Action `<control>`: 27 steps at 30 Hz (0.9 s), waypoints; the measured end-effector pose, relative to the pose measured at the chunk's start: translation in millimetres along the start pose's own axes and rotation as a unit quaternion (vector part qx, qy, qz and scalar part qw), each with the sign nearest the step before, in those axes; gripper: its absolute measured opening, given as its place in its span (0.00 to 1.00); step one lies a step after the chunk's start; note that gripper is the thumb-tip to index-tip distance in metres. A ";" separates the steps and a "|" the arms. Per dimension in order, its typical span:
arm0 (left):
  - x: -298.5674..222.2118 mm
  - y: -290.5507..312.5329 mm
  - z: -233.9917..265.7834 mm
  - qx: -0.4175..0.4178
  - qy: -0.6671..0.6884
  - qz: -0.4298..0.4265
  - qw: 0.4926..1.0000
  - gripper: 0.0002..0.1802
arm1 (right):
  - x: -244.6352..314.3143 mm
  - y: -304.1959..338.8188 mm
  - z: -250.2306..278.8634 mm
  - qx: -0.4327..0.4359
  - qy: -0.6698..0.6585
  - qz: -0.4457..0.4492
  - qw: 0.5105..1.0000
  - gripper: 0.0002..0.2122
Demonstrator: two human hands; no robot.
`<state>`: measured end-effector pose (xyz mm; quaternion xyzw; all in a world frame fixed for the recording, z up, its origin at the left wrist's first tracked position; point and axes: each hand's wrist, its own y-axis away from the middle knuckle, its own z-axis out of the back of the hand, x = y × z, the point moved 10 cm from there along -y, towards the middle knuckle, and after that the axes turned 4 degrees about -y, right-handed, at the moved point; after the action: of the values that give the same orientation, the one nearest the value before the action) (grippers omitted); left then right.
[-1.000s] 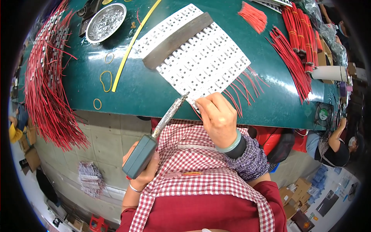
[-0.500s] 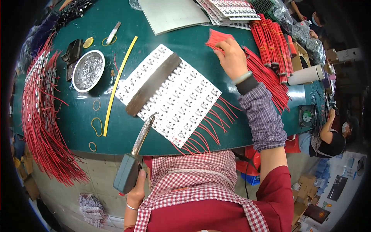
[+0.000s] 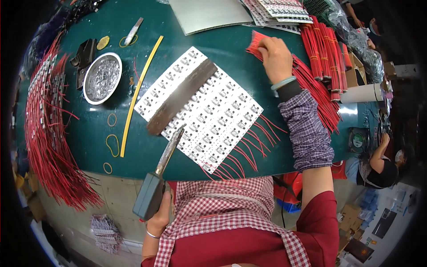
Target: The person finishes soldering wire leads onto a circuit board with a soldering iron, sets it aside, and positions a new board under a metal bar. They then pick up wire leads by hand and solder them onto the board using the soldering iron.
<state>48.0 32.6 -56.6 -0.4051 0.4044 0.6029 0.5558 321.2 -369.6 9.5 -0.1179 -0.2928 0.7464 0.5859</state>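
Note:
My left hand (image 3: 159, 219) is wrapped round the grip of a soldering iron (image 3: 149, 195) with a dark green body. Its metal tip rests on or just over the white circuit board panel (image 3: 229, 104), beside a brown flat bar (image 3: 181, 98) lying across the panel. Several red wires run off the panel's lower right edge. Off to the right, my right hand (image 3: 277, 61) has thumb and fingers pinched at the far ends of a loose bundle of red wires (image 3: 313, 95). How many wires it grips is hidden.
A metal bowl (image 3: 102, 79) of silvery scraps, a yellow strip (image 3: 141, 89) and rubber bands (image 3: 112, 146) lie left of the panel. Wired boards (image 3: 49, 133) hang at the far left edge. Tied wire bundles (image 3: 321, 53) and stacked panels (image 3: 278, 12) occupy the back right. Other people sit beyond.
The view has shifted slightly, so the table things sit a little differently in the picture. My right hand's fingers have closed in at the wire ends; the soldering iron stays by the bar.

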 end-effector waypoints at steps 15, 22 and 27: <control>-34.4 13.5 -5.9 0.032 -0.263 -0.190 0.945 0.20 | 59.2 19.0 60.6 -0.006 -0.147 -0.002 0.989 0.03; -28.1 8.5 -3.4 0.032 -0.122 -0.122 0.984 0.21 | 185.3 112.7 88.6 0.088 -0.274 -0.030 0.957 0.08; -40.8 4.3 -4.8 0.033 -0.153 -0.142 0.977 0.14 | 195.9 148.1 73.2 0.077 -0.286 -0.074 0.952 0.10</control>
<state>46.1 13.9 -19.9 -0.3429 0.2725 0.5593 0.7038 108.0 -227.7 15.7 0.1683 -0.3973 0.7238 0.5384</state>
